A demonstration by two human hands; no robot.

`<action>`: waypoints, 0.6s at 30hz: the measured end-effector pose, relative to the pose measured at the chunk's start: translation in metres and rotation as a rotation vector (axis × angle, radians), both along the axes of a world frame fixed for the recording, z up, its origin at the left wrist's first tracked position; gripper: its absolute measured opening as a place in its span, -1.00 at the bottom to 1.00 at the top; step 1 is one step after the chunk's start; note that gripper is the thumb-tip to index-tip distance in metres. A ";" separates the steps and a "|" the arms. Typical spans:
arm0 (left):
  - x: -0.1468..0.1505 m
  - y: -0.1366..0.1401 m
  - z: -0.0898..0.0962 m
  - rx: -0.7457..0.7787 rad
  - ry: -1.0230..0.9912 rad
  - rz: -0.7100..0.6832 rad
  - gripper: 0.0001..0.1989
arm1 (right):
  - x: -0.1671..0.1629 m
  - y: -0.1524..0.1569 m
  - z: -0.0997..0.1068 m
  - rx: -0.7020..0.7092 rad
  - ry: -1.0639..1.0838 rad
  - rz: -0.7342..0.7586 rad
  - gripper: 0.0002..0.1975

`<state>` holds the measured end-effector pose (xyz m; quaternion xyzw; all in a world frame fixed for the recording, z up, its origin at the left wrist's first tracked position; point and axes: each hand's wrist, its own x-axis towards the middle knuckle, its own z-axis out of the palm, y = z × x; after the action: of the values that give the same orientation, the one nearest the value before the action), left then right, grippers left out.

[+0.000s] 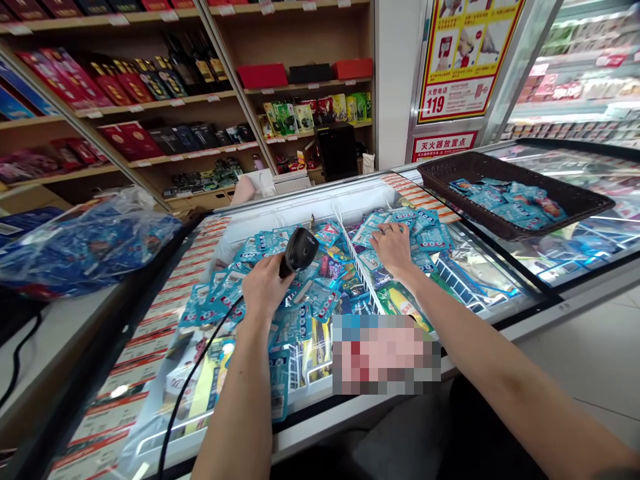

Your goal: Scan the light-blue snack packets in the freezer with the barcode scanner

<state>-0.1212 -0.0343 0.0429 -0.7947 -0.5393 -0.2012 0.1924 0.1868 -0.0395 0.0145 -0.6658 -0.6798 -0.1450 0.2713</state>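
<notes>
In the head view, my left hand [265, 283] is wrapped round the handle of a black corded barcode scanner [301, 250], its head tilted up. Many light-blue snack packets [317, 299] lie spread on the glass lid around and below it. To the right, my right hand [393, 248] rests with fingers spread and slightly bent on a second group of blue packets [431, 237]. Whether its fingertips grip one of them I cannot make out. The scanner's black cord [187, 380] runs down past my left forearm.
Under the packets is a glass-topped chest freezer [165, 320] with frozen goods inside. A dark brown basket [505, 223] holding more blue packets stands on it at the right. Plastic-wrapped blue packages [90, 243] lie on the left counter. Stocked shelves [200, 150] rise behind.
</notes>
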 end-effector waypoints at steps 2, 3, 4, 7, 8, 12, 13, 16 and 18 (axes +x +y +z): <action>-0.001 0.002 -0.001 -0.006 0.005 -0.029 -0.62 | -0.006 -0.004 0.007 -0.007 0.027 0.060 -0.71; -0.002 0.002 -0.002 -0.011 0.009 -0.039 -0.63 | -0.010 -0.005 0.011 -0.033 0.048 0.106 -0.71; -0.003 0.002 -0.002 -0.015 0.011 -0.044 -0.62 | -0.015 -0.007 0.014 -0.081 0.070 0.166 -0.70; -0.008 0.002 -0.003 -0.022 -0.003 -0.030 -0.60 | -0.028 -0.010 0.023 -0.352 0.137 0.398 -0.65; -0.008 0.002 -0.003 -0.028 -0.006 -0.023 -0.59 | -0.033 -0.012 0.024 -0.449 0.150 0.467 -0.62; -0.008 -0.001 -0.006 -0.065 0.006 -0.020 -0.61 | -0.050 -0.020 0.019 -0.554 0.123 0.581 -0.51; -0.007 -0.002 -0.006 -0.073 0.014 -0.024 -0.62 | -0.054 -0.022 0.017 -0.528 0.110 0.573 -0.48; -0.006 -0.004 -0.007 -0.080 0.035 -0.034 -0.63 | -0.063 -0.028 0.008 -0.451 0.077 0.518 -0.38; -0.006 -0.005 -0.008 -0.073 0.044 -0.044 -0.62 | -0.065 -0.031 0.002 -0.398 0.067 0.490 -0.33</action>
<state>-0.1271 -0.0391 0.0348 -0.8170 -0.5245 -0.1683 0.1707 0.1213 -0.0706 0.0165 -0.5264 -0.8257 0.0825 0.1850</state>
